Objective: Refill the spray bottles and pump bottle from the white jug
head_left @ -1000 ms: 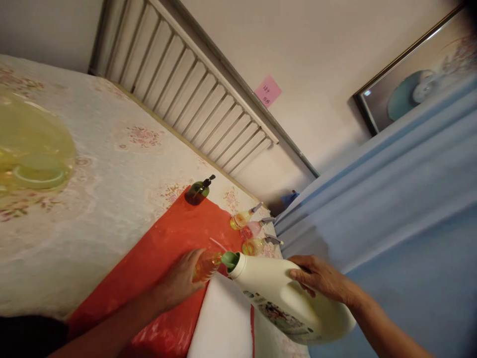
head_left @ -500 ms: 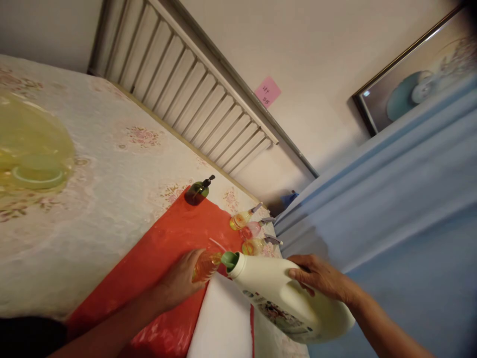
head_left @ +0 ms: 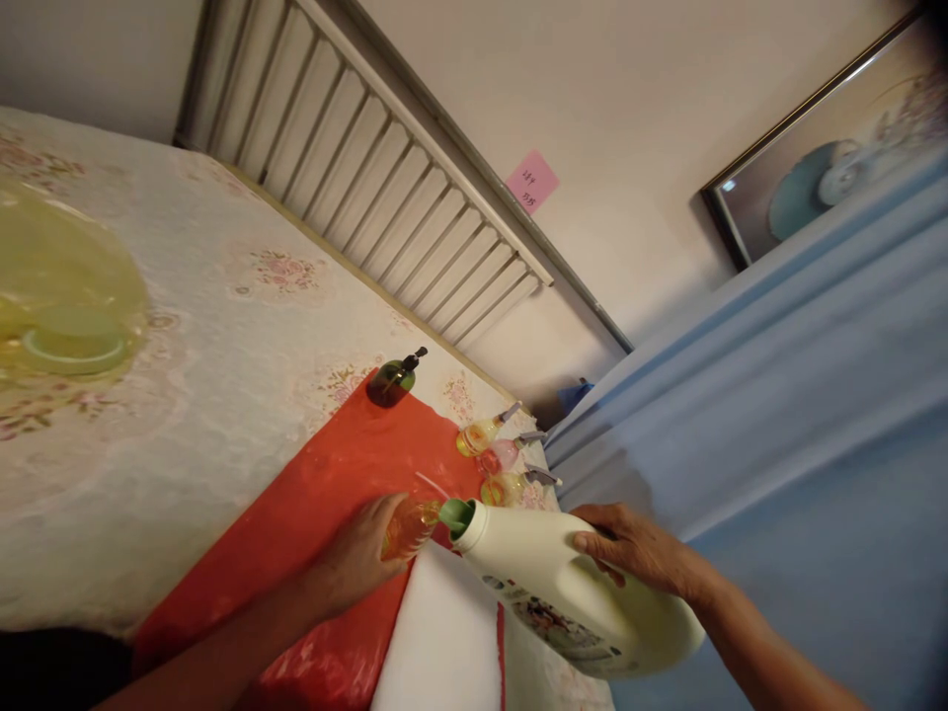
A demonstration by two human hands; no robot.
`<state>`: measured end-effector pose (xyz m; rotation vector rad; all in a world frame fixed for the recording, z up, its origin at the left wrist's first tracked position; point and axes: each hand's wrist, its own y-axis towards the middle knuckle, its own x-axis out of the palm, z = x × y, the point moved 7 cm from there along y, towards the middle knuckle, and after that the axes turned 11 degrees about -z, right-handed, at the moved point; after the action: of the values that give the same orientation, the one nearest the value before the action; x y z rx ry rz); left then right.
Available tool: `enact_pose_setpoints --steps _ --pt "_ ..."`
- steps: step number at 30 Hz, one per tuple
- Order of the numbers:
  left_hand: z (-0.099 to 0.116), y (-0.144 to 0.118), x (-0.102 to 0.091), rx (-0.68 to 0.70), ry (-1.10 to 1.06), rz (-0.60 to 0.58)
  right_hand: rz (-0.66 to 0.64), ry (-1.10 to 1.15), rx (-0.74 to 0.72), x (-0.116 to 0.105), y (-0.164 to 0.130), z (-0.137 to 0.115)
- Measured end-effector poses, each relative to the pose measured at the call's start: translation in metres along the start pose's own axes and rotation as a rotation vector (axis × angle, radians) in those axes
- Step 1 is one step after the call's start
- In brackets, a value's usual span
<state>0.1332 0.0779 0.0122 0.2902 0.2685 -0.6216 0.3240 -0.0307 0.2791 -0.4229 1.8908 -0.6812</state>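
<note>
My left hand (head_left: 366,553) is wrapped round a small clear bottle (head_left: 409,525) that looks orange over the red sheet (head_left: 326,494). In my right hand (head_left: 637,548) is a large cream-coloured jug (head_left: 548,563) with a printed label, tilted toward the small bottle. The jug's green spout (head_left: 455,515) meets the small bottle's mouth; whether liquid is flowing I cannot make out. My right thumb lies on the jug's upper side, and its other fingers are partly hidden. Beneath the jug's neck is a white block or pad (head_left: 444,632).
Several pump bottles stand beyond my hands: a dark green one (head_left: 391,383), a yellow one (head_left: 478,436) and a pink one (head_left: 500,456) among them. A yellowish translucent basin (head_left: 74,247) sits at left on the flowered tablecloth (head_left: 222,395). Blue curtain (head_left: 777,444) hangs at right; a radiator (head_left: 370,168) lies behind.
</note>
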Motion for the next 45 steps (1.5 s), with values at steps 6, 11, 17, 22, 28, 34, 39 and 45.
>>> enact_pose_setpoints --steps 6,11,17,22,28,34,39,45 --pt "0.0008 0.0002 0.0009 -0.017 0.014 -0.028 -0.007 -0.010 -0.001 -0.0004 0.0010 0.0019" --pt "0.0052 -0.0001 -0.0011 -0.007 0.007 -0.024 -0.008 -0.013 0.004 -0.0009 0.0016 0.0016" --pt "0.0056 -0.0005 -0.0030 -0.007 -0.008 0.001 -0.011 -0.011 0.013 -0.0004 0.0003 -0.0002" --pt "0.0017 -0.0002 -0.0015 -0.002 -0.023 0.016 -0.007 -0.022 0.016 -0.0013 0.0002 -0.0033" --pt "0.0009 0.0003 -0.0003 -0.016 -0.002 -0.017 -0.010 -0.023 0.016 -0.0011 -0.0008 -0.0013" --pt "0.0015 0.0007 -0.0002 -0.020 -0.004 -0.024 -0.010 -0.023 0.020 -0.0020 0.0003 -0.0010" --pt "-0.0015 0.0004 0.0004 -0.001 -0.029 0.002 -0.010 -0.018 0.026 -0.0014 -0.0003 -0.0028" --pt "0.0003 0.0004 0.0006 -0.006 -0.027 -0.021 -0.012 -0.017 0.024 -0.0010 -0.0013 -0.0018"
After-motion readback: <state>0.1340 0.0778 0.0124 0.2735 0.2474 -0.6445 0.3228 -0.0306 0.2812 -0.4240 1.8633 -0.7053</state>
